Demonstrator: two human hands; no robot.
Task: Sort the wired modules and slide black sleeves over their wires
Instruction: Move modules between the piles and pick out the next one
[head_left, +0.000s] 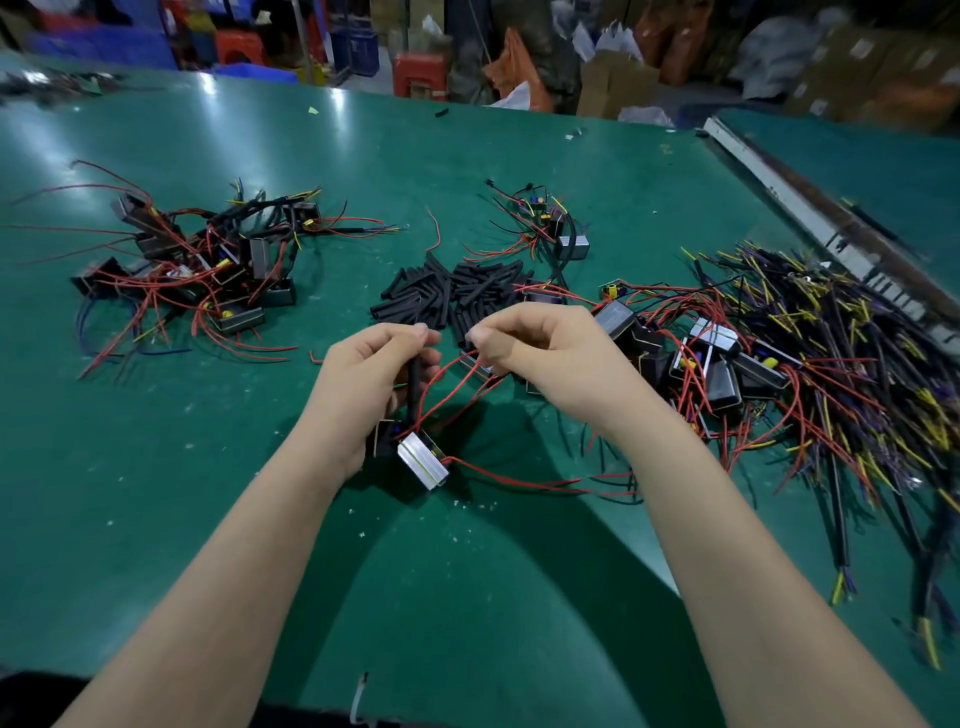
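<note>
Upright, the black sleeve (414, 382) stands pinched in left hand (371, 379) fingers; right hand (540, 353) fingers pinch red wire (441, 379).

Two hands up: left hand (363, 374), right hand (540, 353). One module (423, 460) held. Three module heaps: left heap (197, 265), small far heap (550, 223), right heap (711, 358). One sleeve pile (457, 296), too many to count.

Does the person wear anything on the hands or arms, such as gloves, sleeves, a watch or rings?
Nothing shows. The left hand and right hand are bare, without gloves or rings, and both forearms are uncovered down to the picture's lower edge, with no watch, band or sleeve in view.
</note>
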